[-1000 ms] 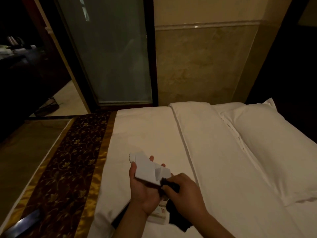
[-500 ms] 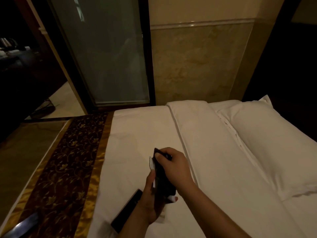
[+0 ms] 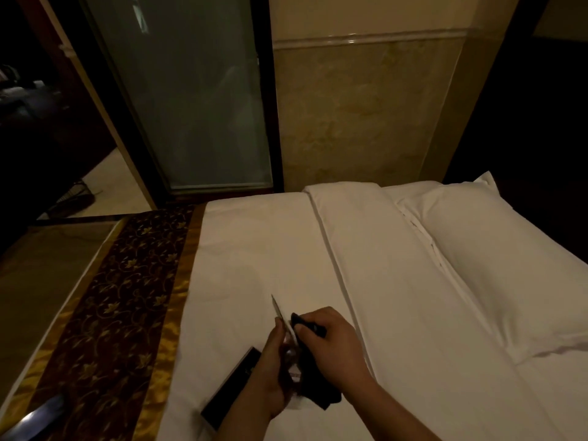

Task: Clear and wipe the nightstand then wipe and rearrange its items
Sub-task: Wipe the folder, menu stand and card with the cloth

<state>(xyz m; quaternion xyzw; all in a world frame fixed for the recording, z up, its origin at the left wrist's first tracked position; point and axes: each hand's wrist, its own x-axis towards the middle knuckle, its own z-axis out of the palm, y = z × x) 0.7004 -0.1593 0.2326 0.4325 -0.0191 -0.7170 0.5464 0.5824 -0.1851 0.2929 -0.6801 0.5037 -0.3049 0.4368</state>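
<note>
Over the white bed sheet (image 3: 254, 256), my left hand (image 3: 270, 370) holds a thin white card (image 3: 277, 310) edge-on, its top corner sticking up past my fingers. My right hand (image 3: 334, 345) grips a dark cloth (image 3: 313, 374) and presses it against the card's right face. The cloth hangs down below both hands. A long black rectangular object (image 3: 230, 389), like a remote or slim box, lies on the sheet just left of my left wrist, partly covered by it. The nightstand is out of view.
A white pillow (image 3: 496, 265) lies at the right. A dark brown and gold bed runner (image 3: 105, 313) crosses the bed at the left, with a shiny dark object (image 3: 35, 418) at its near end. A frosted glass door (image 3: 197, 100) and tiled wall (image 3: 356, 113) stand behind.
The card has turned from flat-facing to edge-on in my left hand. My right hand with the cloth moved up along the card, then back down against its side. The black object came into view.
</note>
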